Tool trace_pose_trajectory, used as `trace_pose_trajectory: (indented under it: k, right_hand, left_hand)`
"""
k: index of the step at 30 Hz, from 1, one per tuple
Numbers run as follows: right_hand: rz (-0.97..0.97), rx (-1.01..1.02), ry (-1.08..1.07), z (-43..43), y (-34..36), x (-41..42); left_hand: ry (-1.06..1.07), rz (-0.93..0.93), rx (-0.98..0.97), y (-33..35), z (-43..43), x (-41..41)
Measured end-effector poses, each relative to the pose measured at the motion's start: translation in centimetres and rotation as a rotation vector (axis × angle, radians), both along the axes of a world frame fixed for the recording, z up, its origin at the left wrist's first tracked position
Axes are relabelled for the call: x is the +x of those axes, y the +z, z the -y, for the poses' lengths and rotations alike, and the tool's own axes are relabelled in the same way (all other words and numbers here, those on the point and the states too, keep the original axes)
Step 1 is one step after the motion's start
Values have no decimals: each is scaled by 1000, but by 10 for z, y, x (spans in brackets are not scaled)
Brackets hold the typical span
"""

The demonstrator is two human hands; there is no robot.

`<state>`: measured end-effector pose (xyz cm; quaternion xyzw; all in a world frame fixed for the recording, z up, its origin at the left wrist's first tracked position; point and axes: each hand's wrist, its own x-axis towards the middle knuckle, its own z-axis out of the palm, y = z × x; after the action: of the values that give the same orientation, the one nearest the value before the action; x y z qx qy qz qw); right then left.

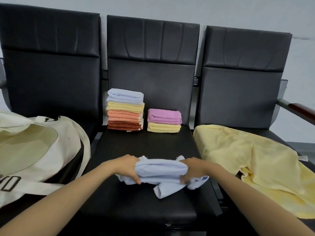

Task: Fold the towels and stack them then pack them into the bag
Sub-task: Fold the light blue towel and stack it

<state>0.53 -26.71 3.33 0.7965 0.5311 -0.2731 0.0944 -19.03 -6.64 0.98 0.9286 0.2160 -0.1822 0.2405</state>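
One towel (160, 170), left hand (127, 168), right hand (192, 169) (clutching)

A bench (144, 147) of three joined seats in black padded leatherette fills the view, set against a plain pale grey-white wall (170, 5). Each seat has a tall backrest with a creased upper panel over a flatter lower one: the left backrest (51, 68), the middle backrest (151, 77) and the right backrest (242, 86). A grey metal crossbar (196, 81) shows in the gap between the middle and right ones. At the bench's right end is a grey armrest (300, 111) with a reddish-brown wooden top. A grey metal part (2, 79) shows at the left edge. The light is soft and even, leaving a dull sheen on the padding.
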Motion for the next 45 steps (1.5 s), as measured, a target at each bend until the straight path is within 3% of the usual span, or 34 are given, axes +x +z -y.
trace_pose_trajectory:
  k: [3,6,9,12,16,19,21,23,25,28,33,37,39,41,43,45]
  right_hand:
    - [-15,34,-32,2,-8,0]
    - [83,135,99,4,-15,2]
    - [-60,277,30,7,-11,4]
    - [-187,431,-181,12,3,5]
    - [-249,596,-223,11,35,9]
    - [-319,575,-213,9,67,16]
    - [-311,475,-193,8,85,19]
    - [-195,359,-171,4,99,19]
    - [-12,269,-132,-5,103,19]
    - [168,279,-103,-23,100,23]
    - [391,694,-222,-53,97,38]
    - [733,1026,-67,-69,94,51]
    - [818,1089,12,-69,88,52]
    - [789,1027,114,-64,74,54]
    - [649,823,219,-56,58,49]
    - [430,484,227,-44,41,35]
  left_hand:
    - [42,24,-61,-17,2,-6]
    - [45,137,-36,-21,6,-6]
    - [33,230,-32,-14,11,-7]
    - [189,395,-229,-2,6,-9]
    - [253,504,-494,33,-1,-8]
    - [208,522,-667,65,-10,-7]
    - [173,507,-667,81,-22,-5]
    - [135,473,-526,93,-32,0]
    - [94,404,-264,97,-43,8]
    - [81,360,58,92,-51,20]
    - [242,655,478,94,-58,40]
    - [173,1022,792,100,-65,41]
    - [107,1044,848,91,-69,39]
    - [72,959,769,69,-74,33]
    - [-5,813,677,40,-72,23]
    - [-59,614,571,15,-58,10]
